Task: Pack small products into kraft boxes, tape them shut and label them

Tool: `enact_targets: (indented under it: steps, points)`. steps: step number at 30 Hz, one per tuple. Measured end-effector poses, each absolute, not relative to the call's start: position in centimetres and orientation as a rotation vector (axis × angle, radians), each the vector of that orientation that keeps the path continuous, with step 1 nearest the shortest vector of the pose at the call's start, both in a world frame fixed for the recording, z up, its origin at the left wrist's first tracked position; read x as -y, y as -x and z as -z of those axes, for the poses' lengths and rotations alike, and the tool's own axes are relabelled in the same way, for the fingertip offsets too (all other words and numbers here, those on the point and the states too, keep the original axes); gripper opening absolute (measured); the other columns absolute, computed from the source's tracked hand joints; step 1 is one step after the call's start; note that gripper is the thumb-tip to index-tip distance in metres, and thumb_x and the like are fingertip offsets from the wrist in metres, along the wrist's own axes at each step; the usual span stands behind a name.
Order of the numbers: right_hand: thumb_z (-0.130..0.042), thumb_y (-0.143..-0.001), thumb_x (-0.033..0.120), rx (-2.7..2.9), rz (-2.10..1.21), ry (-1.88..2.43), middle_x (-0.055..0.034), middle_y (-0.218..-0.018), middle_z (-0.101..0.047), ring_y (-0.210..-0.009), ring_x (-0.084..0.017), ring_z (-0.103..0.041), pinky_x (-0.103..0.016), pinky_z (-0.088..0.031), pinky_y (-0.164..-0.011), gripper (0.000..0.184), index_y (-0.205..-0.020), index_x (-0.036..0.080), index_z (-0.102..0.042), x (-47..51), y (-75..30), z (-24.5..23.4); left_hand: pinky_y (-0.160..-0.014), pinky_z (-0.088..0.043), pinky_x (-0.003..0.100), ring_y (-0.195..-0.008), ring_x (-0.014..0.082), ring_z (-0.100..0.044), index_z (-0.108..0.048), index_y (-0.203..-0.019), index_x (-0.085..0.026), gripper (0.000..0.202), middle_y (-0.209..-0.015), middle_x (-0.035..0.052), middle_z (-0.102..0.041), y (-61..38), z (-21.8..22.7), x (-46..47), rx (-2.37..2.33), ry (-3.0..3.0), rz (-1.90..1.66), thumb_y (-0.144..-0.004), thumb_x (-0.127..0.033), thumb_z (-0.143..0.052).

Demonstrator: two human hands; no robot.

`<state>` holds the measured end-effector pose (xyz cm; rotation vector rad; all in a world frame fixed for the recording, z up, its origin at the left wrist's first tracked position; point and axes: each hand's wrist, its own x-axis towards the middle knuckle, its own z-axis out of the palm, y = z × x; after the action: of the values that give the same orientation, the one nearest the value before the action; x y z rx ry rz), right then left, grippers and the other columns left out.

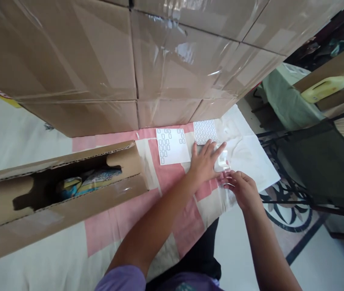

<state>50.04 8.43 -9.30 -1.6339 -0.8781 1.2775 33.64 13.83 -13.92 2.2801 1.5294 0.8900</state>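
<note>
My left hand (204, 162) lies with its fingers spread, pressing on a clear, shiny piece of plastic (223, 161) at the cloth's right side. The fingers of my right hand (242, 186) are bent together at the near edge of that plastic and seem to pinch it. Just beyond my left fingertips is a white sheet closely printed with small rectangles (204, 131). Left of the hand lies another white sheet (175, 151), with rectangular stickers or outlines on part of it and the rest blank.
Taped cardboard boxes (166, 72) form a wall at the back. An open long carton (99, 198) with wrapped packets inside stands at the left on the pink and white cloth (184, 218). To the right are a dark chair (320, 161) and a yellow bottle (326, 89).
</note>
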Motion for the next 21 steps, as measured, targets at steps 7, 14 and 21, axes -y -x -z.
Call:
enact_targets:
  steps: [7,14,21]
  points:
    - [-0.091,-0.066,0.038,0.754,-1.256,1.508,-0.0021,-0.084,-0.074,-0.065,-0.015,-0.071,-0.022,-0.053,-0.047,0.053,-0.055,0.018,-0.043,-8.0,-48.8,10.1,-0.127,-0.005,0.067,-0.149,0.0339,-0.034,-0.024,-0.164,-0.028,0.101,-0.153,0.0128,-0.047,-33.6,14.2,-14.0,-1.53,-2.182,-0.946,-0.083,-0.066,-0.07]
    - [-0.089,-0.068,0.032,0.789,-1.197,1.472,-0.0013,-0.076,-0.071,-0.06,-0.014,-0.068,-0.023,-0.049,-0.045,0.051,-0.051,0.018,-0.043,-8.7,-48.6,11.3,-0.129,-0.003,0.063,-0.141,0.0313,-0.042,-0.024,-0.164,-0.026,0.104,-0.149,0.012,-0.048,-33.6,14.2,-14.2,-1.514,-2.159,-0.974,-0.081,-0.07,-0.069]
    - [-0.083,-0.068,0.024,0.854,-1.16,1.444,0.0004,-0.074,-0.068,-0.053,-0.011,-0.06,-0.024,-0.047,-0.044,0.045,-0.048,0.018,-0.043,-9.2,-48.2,11.6,-0.129,0.002,0.062,-0.142,0.03,-0.041,-0.025,-0.164,-0.027,0.1,-0.15,0.0122,-0.048,-33.7,14.1,-14.1,-1.521,-2.14,-0.985,-0.083,-0.064,-0.07]
